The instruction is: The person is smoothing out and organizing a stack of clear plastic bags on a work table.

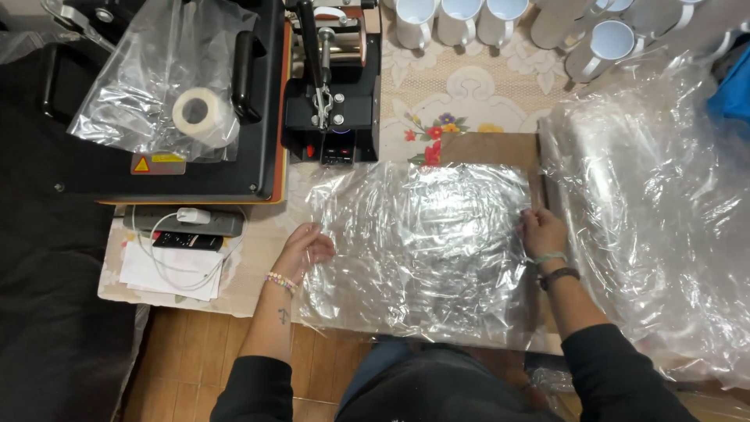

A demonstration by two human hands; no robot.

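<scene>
Clear film (418, 250): flat on counter (476, 86), over brown board (484, 147), before the person. Left hand (306, 252): grip pinching film's left edge. Right hand (541, 232): grip pinching right edge, apparently pulling it taut. Adjacent: film heap (656, 219) right; white mugs (500, 23) behind; black press (332, 78), tape roll (201, 113) left.

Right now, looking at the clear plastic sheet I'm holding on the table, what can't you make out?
- Head view: what lies under the clear crinkled plastic sheet; glare hides it.
- Fingertips of the left hand and right hand blur into the plastic, so the grip is unclear.
- White mugs are cut off by the top edge.
- Contents of the clear plastic heap at right are hidden by folds.
</scene>
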